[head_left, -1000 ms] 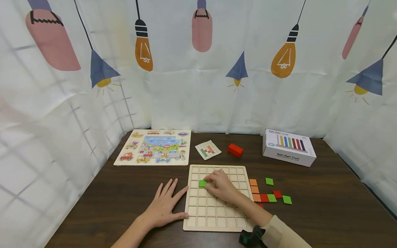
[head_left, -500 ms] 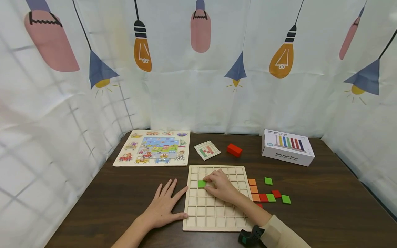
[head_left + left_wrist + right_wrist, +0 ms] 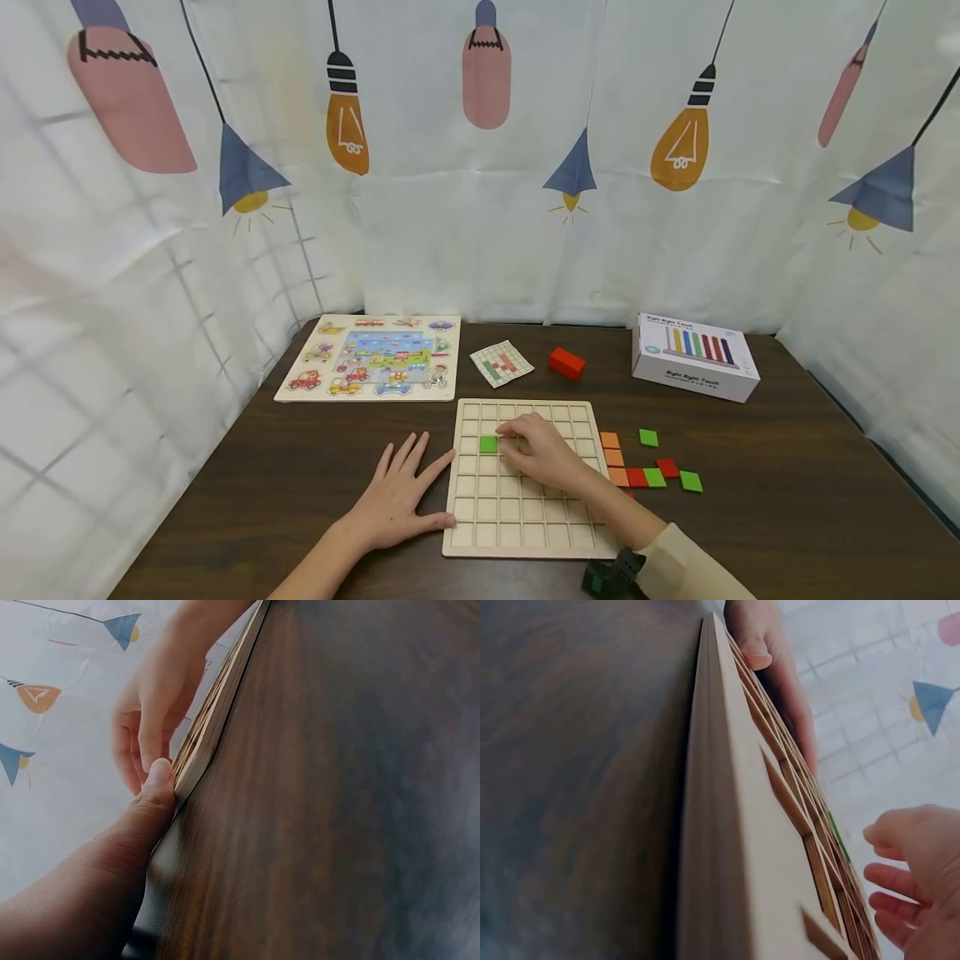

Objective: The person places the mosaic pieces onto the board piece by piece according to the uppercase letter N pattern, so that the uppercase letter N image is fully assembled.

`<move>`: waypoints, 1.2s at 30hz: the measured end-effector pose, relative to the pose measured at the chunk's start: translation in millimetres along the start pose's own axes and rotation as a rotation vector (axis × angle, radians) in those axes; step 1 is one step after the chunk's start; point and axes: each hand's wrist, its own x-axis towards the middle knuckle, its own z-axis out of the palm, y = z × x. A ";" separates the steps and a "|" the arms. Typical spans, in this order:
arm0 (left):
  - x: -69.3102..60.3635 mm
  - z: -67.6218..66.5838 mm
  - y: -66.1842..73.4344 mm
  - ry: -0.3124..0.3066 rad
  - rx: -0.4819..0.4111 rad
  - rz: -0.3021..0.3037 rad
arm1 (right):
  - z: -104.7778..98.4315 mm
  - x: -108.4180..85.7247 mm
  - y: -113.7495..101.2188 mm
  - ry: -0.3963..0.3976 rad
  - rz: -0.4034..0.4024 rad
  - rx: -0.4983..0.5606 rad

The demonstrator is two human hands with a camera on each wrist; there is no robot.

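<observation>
Wooden grid board (image 3: 510,537) lies flat on the dark table (image 3: 787,542). The left hand (image 3: 397,504), fingers straight and spread, grips nothing, its thumb touching the board's left edge. The right hand (image 3: 546,454), fingers loosely bent and holding nothing, is over the board, just beside a green tile (image 3: 489,444) in a cell.

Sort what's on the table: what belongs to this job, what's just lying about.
Job:
grid board
green tile on it
orange tiles, red tiles and other green tiles beside it
pattern card (probably)

Lying about, apparently:
vehicle puzzle
red block
white box
</observation>
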 end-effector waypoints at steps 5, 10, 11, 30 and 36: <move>0.0 -1.4 1.2 0.002 -0.002 0.002 | -8.3 -1.6 -4.8 0.003 -0.006 0.012; 0.2 -1.4 1.5 -0.002 0.002 0.000 | -17.6 -5.8 -5.7 0.026 -0.001 -0.006; 0.3 -1.1 1.4 -0.004 0.002 0.000 | -19.8 -7.1 -5.6 0.029 0.005 -0.005; -1.0 0.8 -2.8 0.000 0.002 -0.003 | -60.7 -40.0 25.6 0.142 0.130 -0.032; -0.9 1.1 -1.4 0.013 -0.007 0.009 | -69.7 -61.4 41.5 0.169 0.166 -0.063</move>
